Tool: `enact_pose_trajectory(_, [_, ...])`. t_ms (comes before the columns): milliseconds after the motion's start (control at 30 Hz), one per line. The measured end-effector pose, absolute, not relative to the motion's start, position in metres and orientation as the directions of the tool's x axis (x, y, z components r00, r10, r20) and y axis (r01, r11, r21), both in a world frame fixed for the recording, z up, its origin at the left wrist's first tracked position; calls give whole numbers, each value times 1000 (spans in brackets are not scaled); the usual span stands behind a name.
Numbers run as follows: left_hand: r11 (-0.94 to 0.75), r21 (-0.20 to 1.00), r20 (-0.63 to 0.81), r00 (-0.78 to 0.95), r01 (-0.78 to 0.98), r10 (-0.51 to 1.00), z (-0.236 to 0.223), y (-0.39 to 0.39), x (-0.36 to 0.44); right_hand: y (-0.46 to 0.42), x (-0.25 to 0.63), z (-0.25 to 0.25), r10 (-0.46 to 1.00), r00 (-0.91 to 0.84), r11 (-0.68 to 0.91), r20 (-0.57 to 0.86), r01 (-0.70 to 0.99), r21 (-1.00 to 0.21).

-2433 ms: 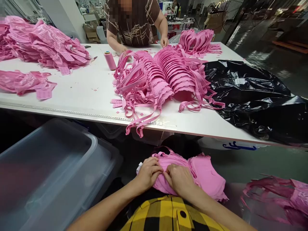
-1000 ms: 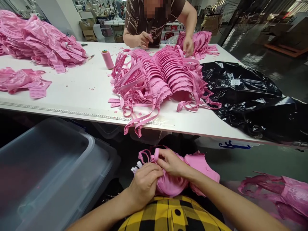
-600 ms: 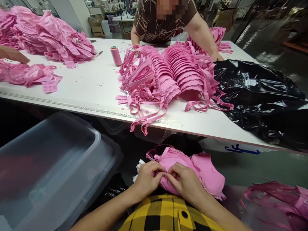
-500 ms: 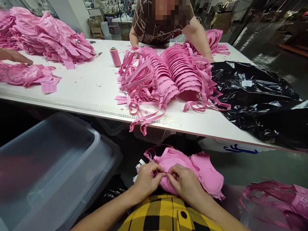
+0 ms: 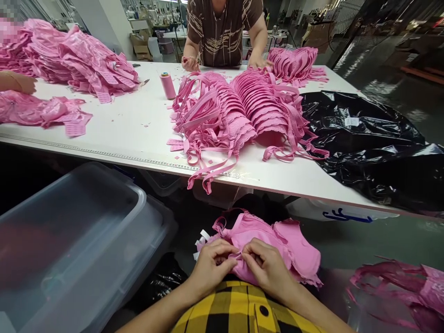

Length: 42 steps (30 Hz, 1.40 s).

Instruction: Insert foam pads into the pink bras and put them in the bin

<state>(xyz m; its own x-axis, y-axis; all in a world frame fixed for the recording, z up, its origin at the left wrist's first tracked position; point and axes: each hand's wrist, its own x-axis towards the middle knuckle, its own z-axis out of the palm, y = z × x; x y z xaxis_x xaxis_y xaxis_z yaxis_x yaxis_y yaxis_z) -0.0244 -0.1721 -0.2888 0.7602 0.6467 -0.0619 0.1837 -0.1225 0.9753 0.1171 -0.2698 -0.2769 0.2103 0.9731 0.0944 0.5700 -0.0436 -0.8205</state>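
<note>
A pink bra lies on my lap, below the table edge. My left hand and my right hand pinch its fabric side by side at the near edge, fingers curled shut on it. White tags stick out at the bra's left side. A long stacked row of pink bras with loose straps lies on the white table in front of me.
A clear plastic bin stands at my left. Black plastic sheeting covers the table's right end. A pink thread spool stands upright. Bagged pink garments pile at far left. A person in a brown top works opposite; another person's hand rests at the left edge.
My hands came back together at the bra's near edge after the right one lifted a strap. The person opposite straightened up and pulled both hands back toward the far edge.
</note>
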Motion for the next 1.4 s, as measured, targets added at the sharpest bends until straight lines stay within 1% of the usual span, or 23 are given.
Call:
enact_pose_trajectory(100, [-237,964,49,788,125,614,-279,-172,-27,-270,115,-275,973,139,55,183,633,-773])
enact_pose_trajectory(133, [-246,963,66,788,111,613,-277,-172,-25,-270,115,-273,970,113,89,216,660,-746])
enact_pose_trajectory(167, [-210,971,42,782,114,621,-275,-172,-22,-270,114,-271,965,92,116,244,684,-720])
enact_pose_trajectory(200, [-119,984,-30,774,135,632,-275,-172,-18,-270,114,-269,961,77,136,264,703,-698])
enact_pose_trajectory(267, [196,961,-275,739,195,615,-278,-173,-11,-271,114,-266,957,61,151,284,730,-666])
enact_pose_trajectory(300, [360,909,-394,720,212,571,-279,-173,-8,-272,115,-265,958,54,152,283,737,-658])
enact_pose_trajectory(333, [489,846,-477,710,212,518,-281,-174,-6,-274,117,-264,962,43,152,271,739,-656])
enact_pose_trajectory(367, [565,799,-517,715,206,471,-282,-175,-5,-275,120,-263,969,30,144,244,732,-665])
enact_pose_trajectory(400, [591,782,-521,727,197,447,-282,-175,-5,-276,125,-262,978,23,127,205,718,-685])
enact_pose_trajectory(467, [563,807,-486,744,180,458,-283,-176,-6,-276,140,-257,990,58,52,126,686,-726])
enact_pose_trajectory(533, [515,841,-446,747,163,492,-283,-174,-8,-274,160,-250,989,137,-56,55,693,-719])
enact_pose_trajectory(600, [504,848,-440,752,168,491,-285,-170,-11,-268,179,-243,983,181,-168,-44,756,-633])
enact_pose_trajectory(700, [527,817,-488,768,234,415,-286,-163,-13,-258,195,-236,934,158,-292,-319,853,-433])
enact_pose_trajectory(733, [537,804,-505,769,255,391,-285,-161,-13,-254,197,-237,910,146,-306,-389,868,-391])
enact_pose_trajectory(800, [555,785,-522,775,275,356,-284,-157,-14,-249,197,-242,883,113,-305,-456,876,-373])
enact_pose_trajectory(967, [588,758,-542,774,283,327,-282,-156,-16,-247,193,-259,895,55,-280,-442,842,-461])
enact_pose_trajectory(1100, [596,737,-567,771,317,291,-284,-161,-17,-246,184,-257,929,83,-283,-361,787,-548])
enact_pose_trajectory(1133, [597,734,-569,774,324,279,-283,-162,-17,-244,181,-255,942,98,-277,-321,766,-580])
enact_pose_trajectory(1200, [588,752,-546,781,296,304,-278,-158,-16,-241,174,-251,972,162,-236,-172,666,-708])
enact_pose_trajectory(1267, [545,808,-491,766,223,415,-269,-148,-15,-236,168,-250,954,300,-145,11,493,-858])
enact_pose_trajectory(1300, [508,839,-462,745,193,481,-264,-141,-14,-233,165,-252,929,362,-90,71,411,-907])
enact_pose_trajectory(1333, [468,865,-439,724,181,532,-260,-134,-13,-231,163,-254,915,391,-50,101,357,-933])
enact_pose_trajectory(1400, [408,889,-426,708,210,563,-255,-124,-13,-229,161,-259,924,362,-23,122,370,-929])
